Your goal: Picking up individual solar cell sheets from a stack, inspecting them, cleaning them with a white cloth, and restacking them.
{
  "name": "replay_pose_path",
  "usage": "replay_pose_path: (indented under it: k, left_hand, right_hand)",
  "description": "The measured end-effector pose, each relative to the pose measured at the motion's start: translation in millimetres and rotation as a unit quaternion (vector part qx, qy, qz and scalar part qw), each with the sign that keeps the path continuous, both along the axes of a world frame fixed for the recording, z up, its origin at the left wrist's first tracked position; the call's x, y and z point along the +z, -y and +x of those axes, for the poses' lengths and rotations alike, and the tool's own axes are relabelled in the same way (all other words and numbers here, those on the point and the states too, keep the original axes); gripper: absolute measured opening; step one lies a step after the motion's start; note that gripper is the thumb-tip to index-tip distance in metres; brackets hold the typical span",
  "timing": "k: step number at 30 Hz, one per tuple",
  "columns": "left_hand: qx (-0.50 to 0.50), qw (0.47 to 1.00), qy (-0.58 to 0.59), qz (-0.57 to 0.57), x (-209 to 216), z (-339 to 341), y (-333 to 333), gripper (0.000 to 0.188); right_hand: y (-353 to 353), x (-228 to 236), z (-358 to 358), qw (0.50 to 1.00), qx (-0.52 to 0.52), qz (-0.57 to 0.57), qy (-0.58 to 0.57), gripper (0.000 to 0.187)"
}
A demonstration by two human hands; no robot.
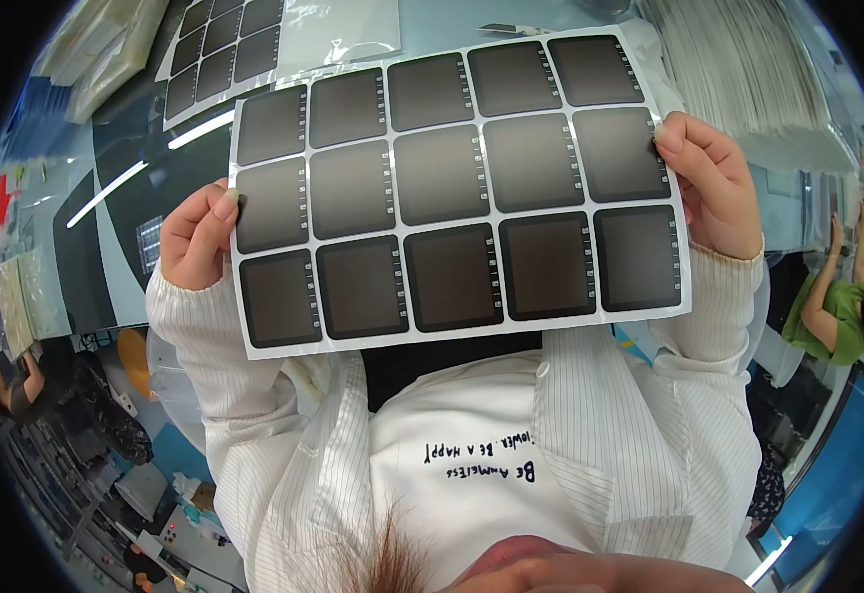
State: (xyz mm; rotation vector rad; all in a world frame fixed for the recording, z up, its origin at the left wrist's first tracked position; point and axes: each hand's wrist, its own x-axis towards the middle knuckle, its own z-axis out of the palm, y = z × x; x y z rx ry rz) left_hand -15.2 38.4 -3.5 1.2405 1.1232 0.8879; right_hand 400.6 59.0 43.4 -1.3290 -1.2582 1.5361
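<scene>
Held up in front of my chest is a white sheet printed with dark, rounded square panels in three rows, each with small white marks along one side. My left hand pinches its left edge, thumb on the face and fingers behind. On the opposite side, my right hand grips the right edge the same way. The sheet is nearly flat and tilts up a little toward the right. The fingers behind it are partly hidden.
A similar panel sheet lies at the back left, on a dark glossy surface. Stacked clear packets stand beyond it. A cutter knife lies behind my sheet. A tall layered stack fills the back right. A person in green sits at right.
</scene>
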Motion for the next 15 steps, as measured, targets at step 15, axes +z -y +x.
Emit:
replay_pose_path:
  k: [15]
  left_hand:
    - [-0.02,0.994,-0.047,0.1,7.7,-6.4,7.7,0.025]
  right_hand:
    - [4.6,12.3,-1.5,0.995,0.06,0.037,0.065,0.022]
